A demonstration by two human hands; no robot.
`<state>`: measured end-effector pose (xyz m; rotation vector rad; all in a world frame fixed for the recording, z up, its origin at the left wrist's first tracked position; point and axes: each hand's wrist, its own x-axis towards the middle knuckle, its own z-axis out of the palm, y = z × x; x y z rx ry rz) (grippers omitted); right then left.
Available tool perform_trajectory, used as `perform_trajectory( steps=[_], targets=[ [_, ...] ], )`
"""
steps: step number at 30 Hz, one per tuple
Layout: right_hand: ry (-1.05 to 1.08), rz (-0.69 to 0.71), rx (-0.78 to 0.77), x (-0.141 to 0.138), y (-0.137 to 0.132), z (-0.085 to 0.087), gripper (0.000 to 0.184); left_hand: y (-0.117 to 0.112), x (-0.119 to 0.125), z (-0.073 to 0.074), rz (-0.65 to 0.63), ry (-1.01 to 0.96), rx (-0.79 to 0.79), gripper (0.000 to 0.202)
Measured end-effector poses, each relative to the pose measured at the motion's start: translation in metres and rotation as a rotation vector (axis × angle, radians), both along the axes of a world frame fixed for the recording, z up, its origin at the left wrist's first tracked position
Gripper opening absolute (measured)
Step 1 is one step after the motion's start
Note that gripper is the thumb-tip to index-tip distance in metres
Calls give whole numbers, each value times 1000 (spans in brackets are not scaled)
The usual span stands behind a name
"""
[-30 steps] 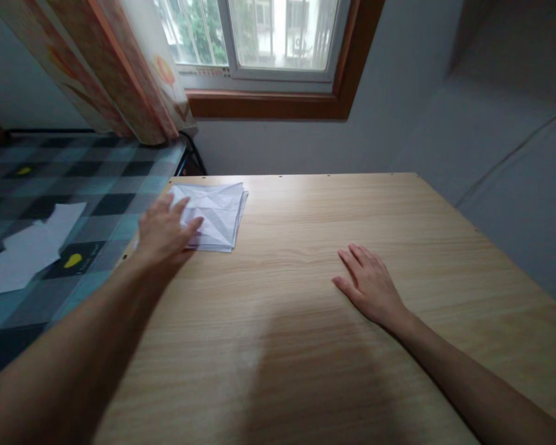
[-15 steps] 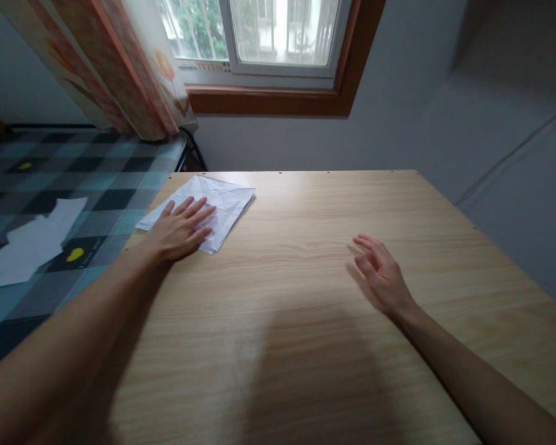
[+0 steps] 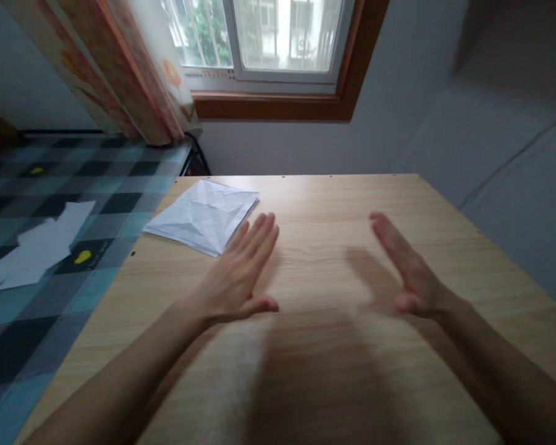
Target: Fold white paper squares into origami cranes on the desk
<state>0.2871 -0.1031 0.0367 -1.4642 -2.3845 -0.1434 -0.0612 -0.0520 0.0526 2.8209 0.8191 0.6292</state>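
Paper stack (image 3: 201, 213) diamond-wise on worktop (image 3: 317, 241), one corner pointing nearward, long diagonal left-right. Left hand (image 3: 234, 278), right hand (image 3: 417, 278) empty, fingers extended, thumbs apart.

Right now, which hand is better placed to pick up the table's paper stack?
Probably the left hand: it's open, close beside the paper stack. The right hand is open too, but much farther away.
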Motion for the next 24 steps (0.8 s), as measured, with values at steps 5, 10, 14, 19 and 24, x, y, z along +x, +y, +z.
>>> perform_trajectory(
  steps=[5, 10, 14, 19, 24],
  targets=[
    [-129, 381, -237, -22, 9, -43, 113, -9, 12, -44, -42, 379, -185, 107],
    [-114, 362, -248, -23, 11, -55, 112, -7, 12, -47, -59, 421, -217, 107],
    [-122, 363, -264, -22, 10, -52, 113, -7, 12, -44, -48, 440, -225, 109],
    [-131, 361, -279, -23, 11, -50, 112, -7, 12, -47, -53, 424, -221, 108],
    [-16, 302, -102, -22, 6, -52, 75, -3, 9, -48, 14, 322, -160, 90]
  ],
)
